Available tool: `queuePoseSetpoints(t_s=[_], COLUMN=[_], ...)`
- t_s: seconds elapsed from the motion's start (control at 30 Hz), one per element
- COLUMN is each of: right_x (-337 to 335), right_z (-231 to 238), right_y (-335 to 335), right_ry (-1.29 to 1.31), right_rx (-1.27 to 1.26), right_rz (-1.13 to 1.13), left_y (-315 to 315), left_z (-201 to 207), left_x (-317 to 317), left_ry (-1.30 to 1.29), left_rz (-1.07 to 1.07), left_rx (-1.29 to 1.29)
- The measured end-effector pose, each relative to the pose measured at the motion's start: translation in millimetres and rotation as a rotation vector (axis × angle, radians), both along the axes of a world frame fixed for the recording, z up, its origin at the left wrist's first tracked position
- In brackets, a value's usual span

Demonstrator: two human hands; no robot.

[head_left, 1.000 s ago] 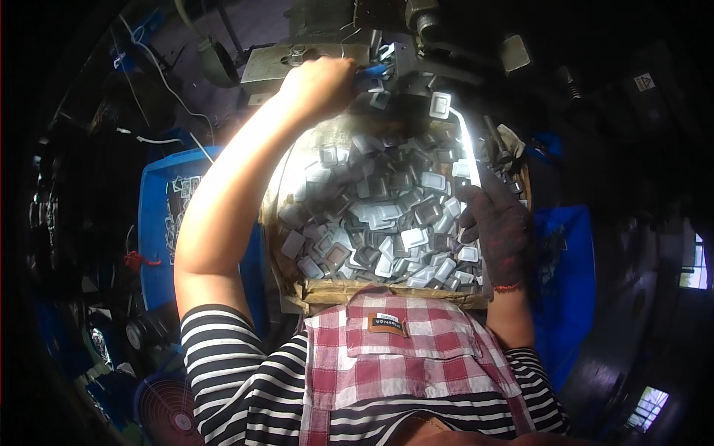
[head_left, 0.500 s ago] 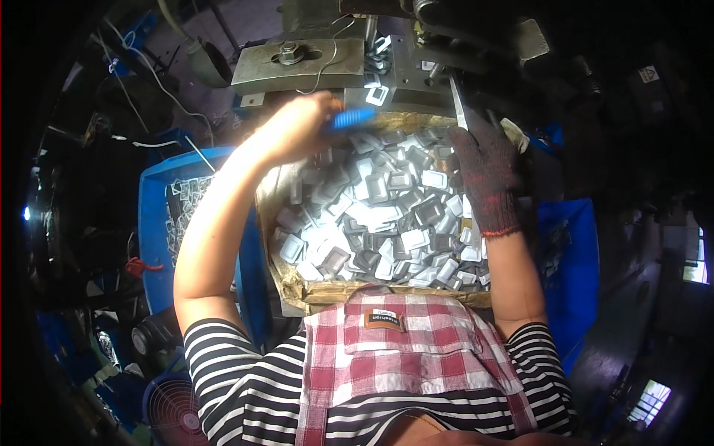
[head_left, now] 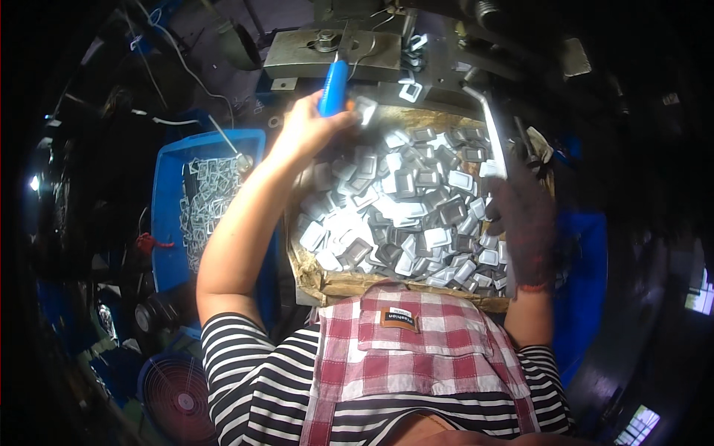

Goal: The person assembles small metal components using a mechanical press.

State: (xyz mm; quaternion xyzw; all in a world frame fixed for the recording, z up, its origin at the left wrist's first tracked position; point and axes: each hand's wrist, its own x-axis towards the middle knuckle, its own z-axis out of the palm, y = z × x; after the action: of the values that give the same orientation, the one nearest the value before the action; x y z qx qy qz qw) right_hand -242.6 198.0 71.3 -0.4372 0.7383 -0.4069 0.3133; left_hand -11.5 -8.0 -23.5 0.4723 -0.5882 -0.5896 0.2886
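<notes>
My bare left hand (head_left: 305, 128) is closed round a blue-handled tool (head_left: 335, 89) whose thin metal end points up towards the machine block. A small pale frame-shaped piece (head_left: 365, 110) is beside the fingers, blurred; whether they grip it I cannot tell. My right hand (head_left: 524, 219), in a dark knitted glove with red trim, is closed on a long thin metal tool (head_left: 489, 126) with a bent far end. Below and between the hands lies a heap of small grey and silvery rectangular metal pieces (head_left: 428, 178) on brown paper. Motion blurs the right fingers.
Ahead stands a machine with a bolted steel block (head_left: 297, 56) and a few pieces caught by its post, one frame piece (head_left: 410, 91) at its edge. A blue bin (head_left: 160, 223) of thin metal frames stands left, another blue bin (head_left: 587, 297) right. A fan (head_left: 178, 398) sits lower left.
The blue tool has swung from pointing right to pointing up. My right hand has drawn back towards me with its metal tool. The whole view has shifted slightly.
</notes>
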Motion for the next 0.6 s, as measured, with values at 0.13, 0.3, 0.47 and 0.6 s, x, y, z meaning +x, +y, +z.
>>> queuePoseSetpoints(t_s=[0.13,0.3,0.47,0.6], right_x=[26.2,31.2,31.9,31.3], right_z=[-13.8,-25.4,-21.2,-22.8], right_y=[16.1,14.6,17.2,15.6], right_ry=[-0.21,-0.306,-0.296,-0.336], right_rx=[0.113,0.158,0.159,0.191], right_rz=[0.045,0.06,0.033,0.087], left_y=[15.8,23.6,28.1,27.2], left_z=[5.0,-1.4,-5.2,-3.5], left_x=[-22.2,-30.2,-28.6,-25.7], left_ry=[0.347,0.41,0.451,0.389], left_rz=[-0.038,-0.046,-0.058,-0.097], left_rx=[0.245,0.292,0.339,0.31])
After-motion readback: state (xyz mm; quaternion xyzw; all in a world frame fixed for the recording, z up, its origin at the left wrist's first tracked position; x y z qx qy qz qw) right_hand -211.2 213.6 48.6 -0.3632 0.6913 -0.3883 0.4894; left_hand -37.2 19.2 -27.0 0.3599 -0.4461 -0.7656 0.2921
